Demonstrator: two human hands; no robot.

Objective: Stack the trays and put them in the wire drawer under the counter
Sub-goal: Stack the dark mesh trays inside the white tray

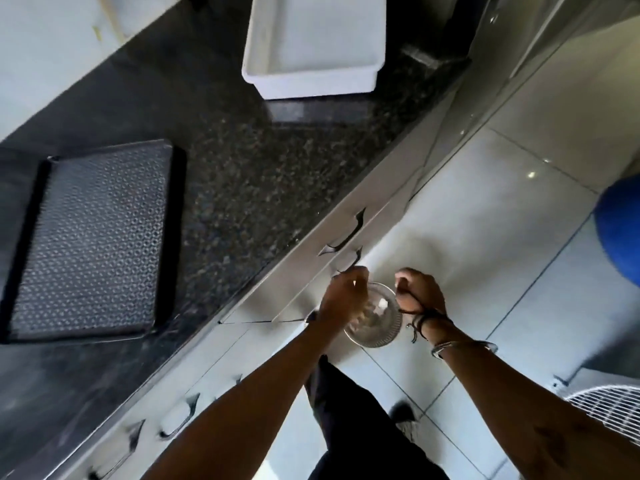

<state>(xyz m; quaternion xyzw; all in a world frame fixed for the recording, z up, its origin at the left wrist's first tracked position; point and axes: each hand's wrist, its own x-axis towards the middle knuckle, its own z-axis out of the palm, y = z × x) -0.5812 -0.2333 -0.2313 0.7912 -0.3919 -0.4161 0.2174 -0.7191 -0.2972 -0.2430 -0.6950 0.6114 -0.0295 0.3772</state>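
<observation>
A black tray (93,237) with a patterned mesh-like surface lies flat on the dark granite counter (249,174) at the left. Both my hands are far from it, down in front of the steel drawer fronts (304,271) under the counter. My left hand (341,296) and my right hand (420,291) are on either side of a round shiny metal bowl (377,323). The left fingers curl over its left rim, blurred. The right hand is a closed fist at its upper right rim. No wire drawer shows.
A white plastic tub (311,46) stands at the far end of the counter. Dark curved drawer handles (346,233) line the counter front. A blue round object (620,230) and a white wire grille (609,403) stand on the tiled floor at right.
</observation>
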